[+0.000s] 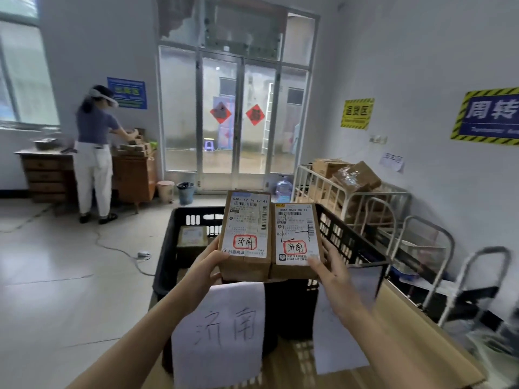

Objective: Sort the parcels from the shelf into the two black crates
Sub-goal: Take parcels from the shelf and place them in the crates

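The black slatted plastic crate (pixel 348 242) is largely hidden behind two brown cardboard parcels (pixel 269 237) with white printed labels, held side by side, touching, above its near edge. The left hand (pixel 207 265) grips the left parcel's near corner; the right hand (pixel 331 270) clasps the right one's.
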`<state>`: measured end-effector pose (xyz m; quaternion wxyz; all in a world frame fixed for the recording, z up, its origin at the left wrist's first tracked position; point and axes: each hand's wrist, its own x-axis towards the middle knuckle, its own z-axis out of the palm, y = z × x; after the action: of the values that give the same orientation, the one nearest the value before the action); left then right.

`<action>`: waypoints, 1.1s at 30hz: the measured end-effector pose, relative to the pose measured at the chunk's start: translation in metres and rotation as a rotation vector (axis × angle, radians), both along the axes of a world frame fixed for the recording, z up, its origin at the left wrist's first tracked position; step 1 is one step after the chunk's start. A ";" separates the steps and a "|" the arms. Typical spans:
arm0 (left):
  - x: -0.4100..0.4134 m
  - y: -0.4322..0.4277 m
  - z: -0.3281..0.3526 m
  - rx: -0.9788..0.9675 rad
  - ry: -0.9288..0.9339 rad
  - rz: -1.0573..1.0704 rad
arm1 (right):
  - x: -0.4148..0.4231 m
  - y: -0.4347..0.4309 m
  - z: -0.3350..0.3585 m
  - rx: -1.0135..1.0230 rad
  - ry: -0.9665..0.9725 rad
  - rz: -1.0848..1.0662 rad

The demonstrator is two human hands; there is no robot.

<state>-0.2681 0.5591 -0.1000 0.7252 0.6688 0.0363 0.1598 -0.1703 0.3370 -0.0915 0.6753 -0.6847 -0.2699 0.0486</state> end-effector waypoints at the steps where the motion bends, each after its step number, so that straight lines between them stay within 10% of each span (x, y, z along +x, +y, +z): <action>1: 0.000 0.009 -0.002 -0.011 0.013 0.029 | 0.003 0.009 -0.001 -0.005 -0.002 0.012; 33: 0.148 0.113 -0.037 -0.115 0.178 0.393 | 0.222 0.180 -0.059 -0.069 0.196 0.301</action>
<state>-0.1200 0.6725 -0.1367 0.7110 0.6177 0.2390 0.2361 0.0517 0.5167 -0.1503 0.6596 -0.6514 -0.3004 0.2246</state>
